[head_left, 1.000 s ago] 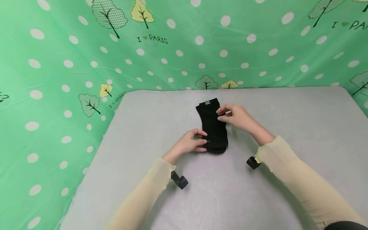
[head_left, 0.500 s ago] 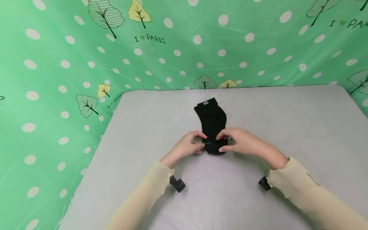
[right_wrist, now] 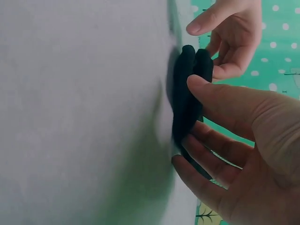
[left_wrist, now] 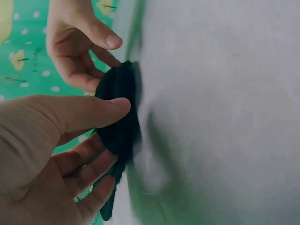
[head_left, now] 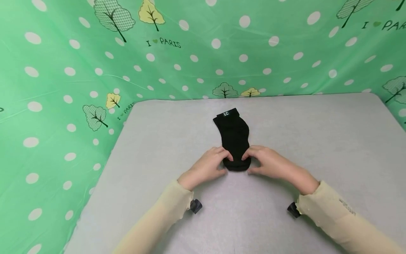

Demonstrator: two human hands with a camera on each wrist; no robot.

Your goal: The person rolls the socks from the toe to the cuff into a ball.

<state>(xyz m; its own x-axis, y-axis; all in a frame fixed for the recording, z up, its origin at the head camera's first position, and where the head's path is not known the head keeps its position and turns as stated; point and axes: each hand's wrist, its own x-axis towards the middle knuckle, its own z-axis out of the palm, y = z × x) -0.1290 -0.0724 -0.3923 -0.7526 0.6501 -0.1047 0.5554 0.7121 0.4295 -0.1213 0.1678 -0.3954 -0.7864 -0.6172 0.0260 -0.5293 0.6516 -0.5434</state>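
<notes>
A black sock (head_left: 234, 135) with an "LC" label on its far cuff lies lengthwise in the middle of the grey table (head_left: 317, 141). Both hands are at its near, rounded end. My left hand (head_left: 226, 159) holds that end from the left. In the left wrist view its thumb (left_wrist: 101, 108) lies on the sock (left_wrist: 121, 112) and its fingers curl beneath. My right hand (head_left: 248, 160) holds the same end from the right. In the right wrist view its thumb (right_wrist: 211, 93) touches the sock (right_wrist: 186, 98), with its fingers under it. The sock's end looks lifted and doubled.
Green cloth (head_left: 63, 88) with white dots and trees hangs behind the table and down its left side. The table's left edge (head_left: 104, 165) runs diagonally close to my left arm. Small black wrist cameras (head_left: 195, 206) sit under both beige sleeves.
My right hand came from the sock's far cuff to its near end. Both hands have closed in on that end, the left one shifting slightly nearer.
</notes>
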